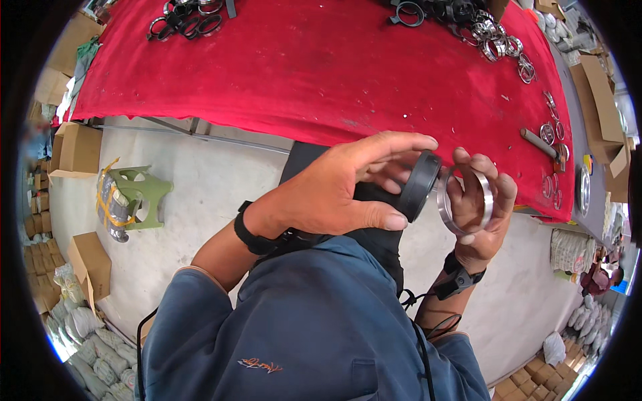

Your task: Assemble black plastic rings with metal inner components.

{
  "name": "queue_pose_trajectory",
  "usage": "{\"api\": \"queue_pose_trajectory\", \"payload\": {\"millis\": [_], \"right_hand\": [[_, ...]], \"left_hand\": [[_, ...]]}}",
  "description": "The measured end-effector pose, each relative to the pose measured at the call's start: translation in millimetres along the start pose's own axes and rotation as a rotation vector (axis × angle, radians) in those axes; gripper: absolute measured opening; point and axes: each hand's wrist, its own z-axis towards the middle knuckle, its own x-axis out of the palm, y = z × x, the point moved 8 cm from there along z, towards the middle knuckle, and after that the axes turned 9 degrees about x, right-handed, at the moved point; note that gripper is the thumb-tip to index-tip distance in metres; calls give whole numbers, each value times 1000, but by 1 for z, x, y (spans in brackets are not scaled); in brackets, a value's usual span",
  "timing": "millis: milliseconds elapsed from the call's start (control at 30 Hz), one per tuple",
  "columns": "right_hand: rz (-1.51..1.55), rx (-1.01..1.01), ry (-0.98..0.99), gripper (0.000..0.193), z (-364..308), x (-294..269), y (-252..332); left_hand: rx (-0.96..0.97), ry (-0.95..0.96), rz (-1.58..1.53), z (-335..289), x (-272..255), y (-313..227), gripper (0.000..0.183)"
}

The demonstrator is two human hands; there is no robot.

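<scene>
My left hand [334,187] grips a black ring [420,187], thumb below its edge and fingers bent over the far side. Close by on the right, a shiny silver metal ring [444,207] is held in my right hand [491,207], its fingers curled behind and through it. The two rings face each other side by side with a narrow gap; whether they touch at any spot I cannot tell. Both hands are raised above my lap, at the near edge of the red-covered table [287,73].
Black rings [190,23] lie at the table's far left. Silver rings [495,40] and black parts [451,12] are heaped at the far right. A hammer [543,145] rests near the right edge among loose rings. A green stool [144,194] and cardboard boxes [77,150] stand on the left.
</scene>
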Motion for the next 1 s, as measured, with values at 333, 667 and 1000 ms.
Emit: {"api": "queue_pose_trajectory", "payload": {"millis": [333, 667, 1000], "right_hand": [[-650, -81, -18, 62, 7, 32, -2], [-634, -92, -42, 59, 9, 35, -9], [-745, -127, -135, 55, 8, 44, -10]], "left_hand": [[38, -48, 93, 7, -6, 2, 95], [39, -52, 178, 7, -10, -1, 95], [26, 14, 158, 14, -13, 0, 92]]}}
